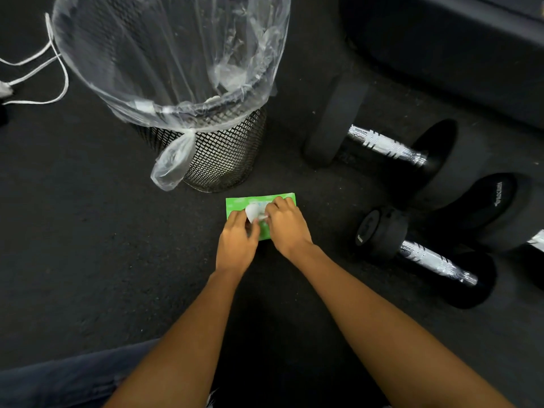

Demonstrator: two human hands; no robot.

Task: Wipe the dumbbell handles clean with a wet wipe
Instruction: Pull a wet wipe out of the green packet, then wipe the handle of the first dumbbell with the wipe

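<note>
A green wet-wipe pack [235, 205] lies flat on the dark floor in front of me. My left hand [237, 242] pinches the pack's lifted white flap [252, 212]. My right hand [287, 225] rests on the pack beside it, its fingertips pinching at the opening under the flap. To the right lie black dumbbells with chrome handles: one farther back [385, 146] and one nearer [435, 262]. The end of a third handle [537, 240] shows at the right edge.
A black mesh waste bin [223, 154] lined with a clear plastic bag [164, 54] stands just behind the pack. A white cable [44, 66] trails at the far left. A dark bench or mat edge [456, 39] fills the upper right. My knee is at the bottom left.
</note>
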